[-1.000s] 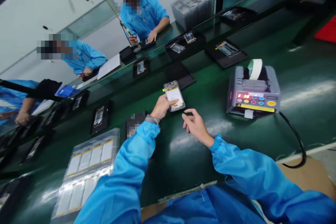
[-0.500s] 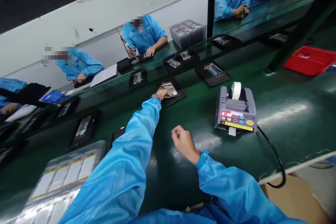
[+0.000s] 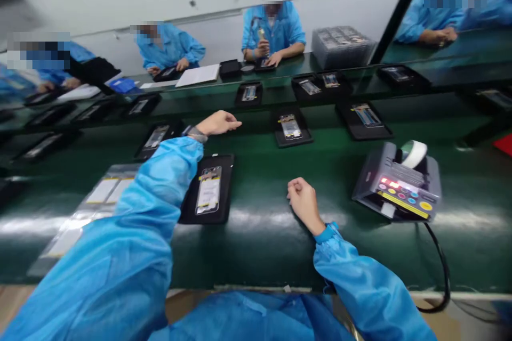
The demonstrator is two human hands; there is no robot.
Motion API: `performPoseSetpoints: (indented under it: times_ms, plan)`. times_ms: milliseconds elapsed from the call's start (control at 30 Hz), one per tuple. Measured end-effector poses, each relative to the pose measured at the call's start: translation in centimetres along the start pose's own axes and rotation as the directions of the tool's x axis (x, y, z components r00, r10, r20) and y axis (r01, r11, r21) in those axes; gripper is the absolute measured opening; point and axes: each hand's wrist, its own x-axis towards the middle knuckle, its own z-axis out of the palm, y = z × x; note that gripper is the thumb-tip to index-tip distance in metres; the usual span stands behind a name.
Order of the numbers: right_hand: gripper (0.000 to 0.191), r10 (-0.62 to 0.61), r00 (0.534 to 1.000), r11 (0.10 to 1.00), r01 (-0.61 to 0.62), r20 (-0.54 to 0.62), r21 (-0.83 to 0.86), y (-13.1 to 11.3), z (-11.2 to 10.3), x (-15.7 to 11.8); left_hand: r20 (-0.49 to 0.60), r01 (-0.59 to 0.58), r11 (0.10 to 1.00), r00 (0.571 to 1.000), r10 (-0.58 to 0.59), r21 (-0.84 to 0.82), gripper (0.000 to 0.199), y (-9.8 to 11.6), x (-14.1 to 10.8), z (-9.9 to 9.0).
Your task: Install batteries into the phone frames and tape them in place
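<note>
Phone unit (image 3: 208,193) in a black tray (image 3: 226,186) lies just nearside of the left hand (image 3: 218,123), half-open and empty; the right hand (image 3: 305,204), loosely closed, shows nothing held. Edge-only handling would likely best spare the exposed battery (image 3: 208,195).

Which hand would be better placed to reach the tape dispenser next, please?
Probably the right: the right hand is the nearer to the tape dispenser, while the left hand is stretched out farther away, beside a phone tray.
</note>
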Motion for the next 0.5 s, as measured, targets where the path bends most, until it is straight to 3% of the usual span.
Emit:
performPoseSetpoints:
  times_ms: [67,133,233,300,333,400,500]
  plan:
    - [0.018,0.014,0.999,1.000,-0.013,0.043,-0.027,-0.9,-0.2,0.4,-0.075,0.072,0.993,0.995,-0.064,0.098,0.040,-6.0,-4.7,-3.6]
    - [0.021,0.042,0.996,0.999,-0.040,0.078,-0.030,-2.3,-0.3,1.5,-0.190,0.230,0.959,0.962,-0.197,0.168,0.042,-11.9,-10.2,-6.8]
    - [0.020,-0.002,0.999,0.998,0.005,-0.051,0.063,-4.6,-0.4,4.6,-0.375,0.548,0.801,0.813,-0.445,0.240,0.038,-19.1,-18.9,-9.8]
    - [0.016,-0.029,0.987,0.989,0.051,-0.161,0.139,-5.6,-0.4,7.3,-0.446,0.689,0.683,0.704,-0.553,0.241,0.036,-22.6,-23.9,-10.3]
    - [0.013,-0.035,0.977,0.985,0.069,-0.211,0.159,-5.7,-0.4,8.8,-0.462,0.722,0.652,0.671,-0.580,0.230,0.036,-23.9,-25.9,-10.1]
    - [0.002,-0.032,0.951,0.987,0.079,-0.308,0.143,-5.4,-0.5,11.9,-0.478,0.745,0.637,0.640,-0.601,0.198,0.036,-26.1,-28.8,-9.3]
    - [0.015,0.019,0.852,0.997,-0.051,-0.523,-0.049,-4.1,-0.8,16.6,-0.502,0.756,0.638,0.612,-0.611,0.144,0.039,-28.1,-30.5,-8.2]
